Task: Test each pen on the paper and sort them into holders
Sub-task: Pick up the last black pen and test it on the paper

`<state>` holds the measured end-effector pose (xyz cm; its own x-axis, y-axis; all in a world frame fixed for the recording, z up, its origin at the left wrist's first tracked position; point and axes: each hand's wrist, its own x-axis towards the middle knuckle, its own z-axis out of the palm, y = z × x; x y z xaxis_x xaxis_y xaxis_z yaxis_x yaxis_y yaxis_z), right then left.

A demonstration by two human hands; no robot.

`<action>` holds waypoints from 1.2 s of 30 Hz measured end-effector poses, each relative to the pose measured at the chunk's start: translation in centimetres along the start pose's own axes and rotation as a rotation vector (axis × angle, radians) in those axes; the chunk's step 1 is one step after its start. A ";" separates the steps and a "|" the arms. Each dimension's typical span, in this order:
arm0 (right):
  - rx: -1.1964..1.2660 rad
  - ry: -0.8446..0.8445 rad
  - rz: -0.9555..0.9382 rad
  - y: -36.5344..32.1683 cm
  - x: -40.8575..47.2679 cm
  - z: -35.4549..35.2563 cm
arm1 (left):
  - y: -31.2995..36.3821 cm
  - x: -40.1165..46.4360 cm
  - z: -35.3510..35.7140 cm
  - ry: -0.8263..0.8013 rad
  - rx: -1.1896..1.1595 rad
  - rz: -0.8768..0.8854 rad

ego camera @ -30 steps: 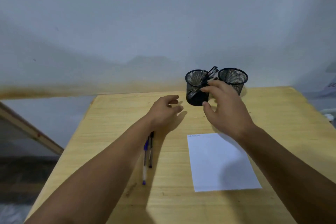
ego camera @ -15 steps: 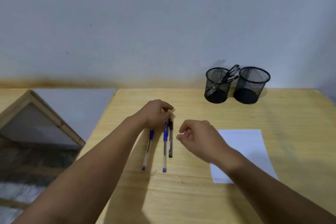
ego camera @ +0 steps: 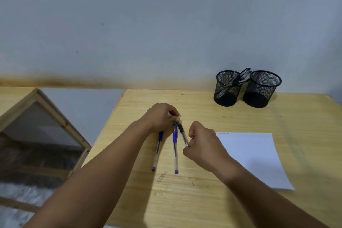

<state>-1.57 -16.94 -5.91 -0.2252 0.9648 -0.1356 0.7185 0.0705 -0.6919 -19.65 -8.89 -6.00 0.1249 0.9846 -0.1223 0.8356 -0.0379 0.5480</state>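
Two blue pens (ego camera: 157,151) (ego camera: 175,152) lie side by side on the wooden table (ego camera: 203,200). A black pen (ego camera: 182,133) is held at both ends: my left hand (ego camera: 162,116) pinches its far end and my right hand (ego camera: 200,144) grips its near end. White paper (ego camera: 255,155) with small scribbles at its top left corner lies to the right. Two black mesh holders stand at the back: the left holder (ego camera: 227,89) has several black pens in it, the right holder (ego camera: 261,89) looks empty.
A wooden-framed panel (ego camera: 46,113) leans to the left of the table, beyond its left edge. A grey wall rises right behind the holders. Small pencil marks (ego camera: 162,177) sit on the table near the pens' tips.
My right hand came back from the holders to the pens and closed on the black pen's near end. The view swung left. My left hand now pinches that pen's far end.
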 end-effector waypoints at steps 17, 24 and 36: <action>0.027 0.134 -0.112 7.1 -5.8 -10.2 | 6.2 -7.3 3.0 -0.032 -0.532 0.143; -0.199 0.131 -0.213 7.3 -6.7 -9.5 | 8.3 -8.3 6.2 0.026 -0.543 0.170; -0.098 0.275 -0.174 7.5 -6.8 -7.3 | 9.7 -8.4 7.2 0.056 -0.582 0.160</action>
<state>10.19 -21.09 -5.00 -0.1738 0.9675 0.1836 0.7479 0.2510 -0.6145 -8.78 -18.74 -5.61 0.1831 0.9825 0.0340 0.3767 -0.1021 0.9207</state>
